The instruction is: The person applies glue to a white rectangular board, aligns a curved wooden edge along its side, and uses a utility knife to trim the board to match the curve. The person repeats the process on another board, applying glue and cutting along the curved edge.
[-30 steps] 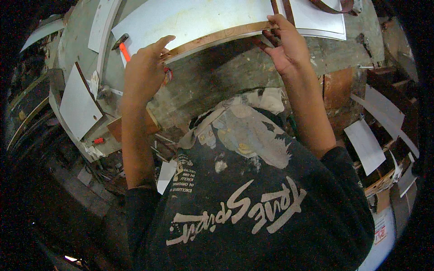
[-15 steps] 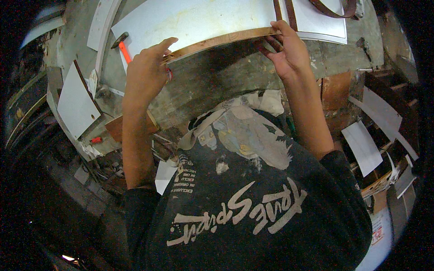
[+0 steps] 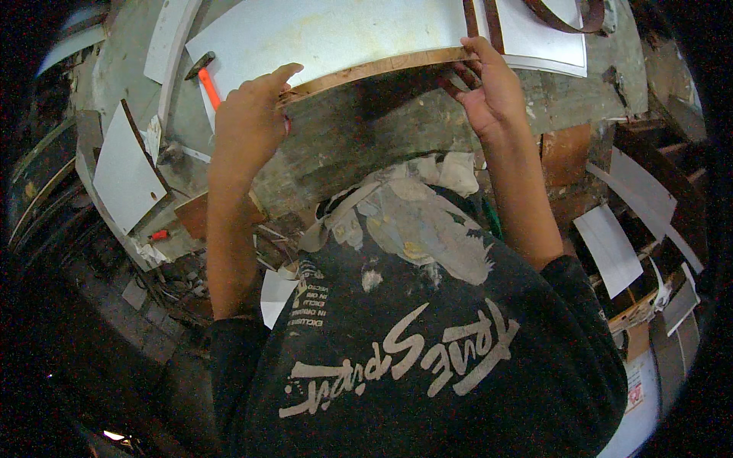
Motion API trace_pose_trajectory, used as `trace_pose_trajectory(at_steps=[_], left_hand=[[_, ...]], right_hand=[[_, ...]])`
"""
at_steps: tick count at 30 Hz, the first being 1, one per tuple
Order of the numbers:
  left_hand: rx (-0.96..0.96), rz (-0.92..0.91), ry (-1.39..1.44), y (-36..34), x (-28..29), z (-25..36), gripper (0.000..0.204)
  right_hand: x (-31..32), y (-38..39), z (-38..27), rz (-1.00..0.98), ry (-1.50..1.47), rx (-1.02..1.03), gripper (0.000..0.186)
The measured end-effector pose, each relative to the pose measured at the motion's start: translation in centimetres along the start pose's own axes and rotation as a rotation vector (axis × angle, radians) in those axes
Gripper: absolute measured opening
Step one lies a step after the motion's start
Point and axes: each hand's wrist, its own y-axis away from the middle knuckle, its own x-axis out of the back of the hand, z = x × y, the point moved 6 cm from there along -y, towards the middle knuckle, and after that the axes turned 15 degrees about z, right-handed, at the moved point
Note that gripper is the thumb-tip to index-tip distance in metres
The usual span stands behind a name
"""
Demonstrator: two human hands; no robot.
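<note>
A large white board [image 3: 343, 38] with a bare wood-brown near edge [image 3: 374, 69] lies in front of me, its near side over the worktable [image 3: 359, 137]. At the left end of that edge, my left hand [image 3: 250, 118] grips the board, one finger stretched over the white face. My right hand [image 3: 492, 91] pinches the right end, thumb on top and the other fingers spread beneath. A small red thing beside the left palm is mostly hidden. Just left of that hand lies a hammer [image 3: 206, 79] with an orange handle.
Dark brown strips [image 3: 492, 27] and a curled brown band [image 3: 561, 23] lie at the far right. A white panel [image 3: 128, 172] and a small red object [image 3: 159, 235] are at the left. White offcuts [image 3: 608, 248] rest on slats at the right.
Almost nothing differs. The board's near edge and my right hand sit very slightly lower in the picture, and both hands keep their hold.
</note>
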Motion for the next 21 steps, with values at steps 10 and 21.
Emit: trace_pose_trajectory(at_steps=[10, 21], left_hand=[[-0.019, 0.013, 0.012, 0.0, 0.1, 0.1, 0.049], [0.008, 0.014, 0.017, -1.1, -0.6, -0.5, 0.043]], right_hand=[[0.3, -0.8, 0.2, 0.023, 0.0, 0.041, 0.044], [5.4, 0.3, -5.9, -0.053, 0.269, 0.21, 0.078]])
